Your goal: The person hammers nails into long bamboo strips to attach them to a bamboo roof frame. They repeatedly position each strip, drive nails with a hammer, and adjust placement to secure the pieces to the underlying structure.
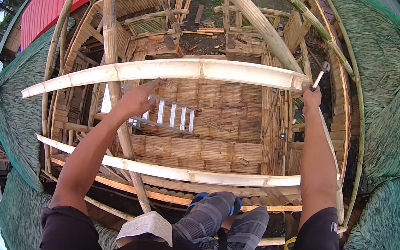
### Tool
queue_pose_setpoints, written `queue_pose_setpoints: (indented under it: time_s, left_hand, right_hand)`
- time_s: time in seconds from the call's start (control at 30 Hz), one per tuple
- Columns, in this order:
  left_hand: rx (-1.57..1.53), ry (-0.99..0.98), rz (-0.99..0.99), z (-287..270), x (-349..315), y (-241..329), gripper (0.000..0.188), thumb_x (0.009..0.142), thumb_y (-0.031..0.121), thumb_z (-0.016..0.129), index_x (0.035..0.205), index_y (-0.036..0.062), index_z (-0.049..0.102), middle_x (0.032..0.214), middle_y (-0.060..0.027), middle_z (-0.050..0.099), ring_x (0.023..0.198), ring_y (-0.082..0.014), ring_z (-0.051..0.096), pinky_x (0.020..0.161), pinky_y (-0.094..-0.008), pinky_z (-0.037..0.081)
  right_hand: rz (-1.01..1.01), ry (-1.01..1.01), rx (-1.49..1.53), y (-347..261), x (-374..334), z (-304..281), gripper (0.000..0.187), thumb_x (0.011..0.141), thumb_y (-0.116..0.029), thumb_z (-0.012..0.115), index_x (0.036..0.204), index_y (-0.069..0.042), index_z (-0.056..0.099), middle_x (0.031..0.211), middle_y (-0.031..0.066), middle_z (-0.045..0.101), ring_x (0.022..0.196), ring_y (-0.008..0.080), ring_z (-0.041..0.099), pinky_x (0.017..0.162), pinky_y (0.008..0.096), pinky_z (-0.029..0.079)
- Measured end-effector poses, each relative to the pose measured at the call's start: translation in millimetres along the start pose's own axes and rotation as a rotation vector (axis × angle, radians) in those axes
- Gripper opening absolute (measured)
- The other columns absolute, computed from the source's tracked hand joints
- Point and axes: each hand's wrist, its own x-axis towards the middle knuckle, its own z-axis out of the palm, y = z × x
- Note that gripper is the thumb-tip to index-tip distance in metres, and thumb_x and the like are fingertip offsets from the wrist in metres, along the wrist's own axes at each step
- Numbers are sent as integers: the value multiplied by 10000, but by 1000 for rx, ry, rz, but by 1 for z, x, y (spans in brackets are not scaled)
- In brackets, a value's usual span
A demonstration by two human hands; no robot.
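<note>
A long split bamboo pole (201,68), pale inner face up, lies across the roof frame in front of me. My left hand (136,98) reaches to its lower edge, thumb and fingers apart; whether the fingertips touch it I cannot tell. At the pole's right end, my right hand (312,98) is closed round a hammer (317,80), metal head upward. A second split bamboo length (192,173) runs across nearer to my body, below both hands.
Round bamboo posts (110,20) and a slanting rafter (253,14) surround me. Below are a bamboo-slat floor (229,109) and an aluminium ladder (172,115). Thatched roofing under green netting (381,86) flanks the frame; a red roof (64,1) stands far left. A pale cloth-like cover (147,227) sits near my lap.
</note>
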Motion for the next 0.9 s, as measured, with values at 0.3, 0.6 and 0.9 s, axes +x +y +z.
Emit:
queue_pose_setpoints:
  time_s: [0.3,0.6,0.9]
  left_hand:
    - [-425,-1003,120,185,-223,93,305,999,259,536,1134,72,735,1049,-115,763,1008,-296,717,885,-411,542]
    - [3,28,136,477,-209,82,400,962,161,529,1339,47,603,1355,-235,600,1237,-422,577,1073,-493,447]
    - [-41,-92,58,441,-250,101,388,909,179,629,1287,265,653,1141,-152,638,1170,-352,621,849,-463,560]
  right_hand:
    - [-90,-36,26,36,28,11,491,822,-408,824,1217,-134,724,1131,88,746,1130,287,669,1071,433,409]
    - [-221,80,-57,52,25,17,518,864,-542,730,1309,-279,692,1482,205,499,1401,483,365,1148,517,347]
    - [-153,53,-70,41,7,13,541,864,-540,725,1341,-296,653,1487,147,494,1418,432,364,1124,700,260]
